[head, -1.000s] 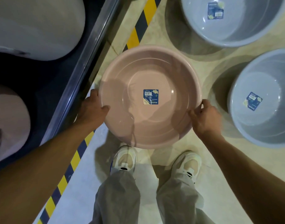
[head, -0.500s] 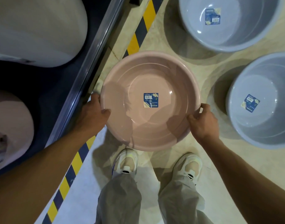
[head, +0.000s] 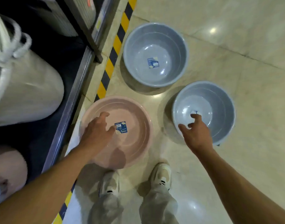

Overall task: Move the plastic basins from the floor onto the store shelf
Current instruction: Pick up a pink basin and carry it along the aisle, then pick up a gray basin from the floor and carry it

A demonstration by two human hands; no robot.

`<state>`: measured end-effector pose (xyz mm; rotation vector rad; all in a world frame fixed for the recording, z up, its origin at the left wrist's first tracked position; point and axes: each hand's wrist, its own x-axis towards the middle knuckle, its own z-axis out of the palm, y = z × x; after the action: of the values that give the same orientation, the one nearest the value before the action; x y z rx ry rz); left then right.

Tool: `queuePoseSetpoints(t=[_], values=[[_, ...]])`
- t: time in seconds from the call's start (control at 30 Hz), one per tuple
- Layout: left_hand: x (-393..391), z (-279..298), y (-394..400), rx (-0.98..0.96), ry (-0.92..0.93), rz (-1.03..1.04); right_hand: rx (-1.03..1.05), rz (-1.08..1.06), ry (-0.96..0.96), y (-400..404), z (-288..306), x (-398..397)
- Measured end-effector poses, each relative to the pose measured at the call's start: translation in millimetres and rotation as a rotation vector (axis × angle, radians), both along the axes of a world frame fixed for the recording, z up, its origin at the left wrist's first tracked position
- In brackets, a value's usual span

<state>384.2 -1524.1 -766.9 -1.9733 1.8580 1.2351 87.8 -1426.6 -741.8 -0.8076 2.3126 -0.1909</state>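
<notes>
Pink basin (head: pixel 135 126) sits on the floor (head: pixel 235 46) beside the striped shelf-edge tape (head: pixel 113 50) — left hand (head: pixel 96 130) above it, fingers spread, holding nothing. Right hand (head: pixel 195 131), fingers loosely curled, empty — over the nearer grey basin (head: pixel 219 102); second grey basin (head: pixel 154 54) beyond.

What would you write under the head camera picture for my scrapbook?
Two open hands, left hand and right hand, hover over a pink basin and a grey basin on the floor.

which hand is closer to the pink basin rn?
Left. The left hand hangs over the pink basin, fingers spread above its inside near the label. The right hand is off to the basin's right, over the near rim of a grey basin.
</notes>
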Motion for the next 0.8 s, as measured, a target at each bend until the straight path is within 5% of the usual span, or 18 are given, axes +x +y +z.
queuePoseSetpoints(t=[0.47,0.8], values=[[-180,105,-1,0.030,0.096,-0.332,0.107,-0.193,0.091,91,127,-143],[-279,55,3,0.059,-0.011,-0.170,0.263,0.082,0.061,101,62,-276]])
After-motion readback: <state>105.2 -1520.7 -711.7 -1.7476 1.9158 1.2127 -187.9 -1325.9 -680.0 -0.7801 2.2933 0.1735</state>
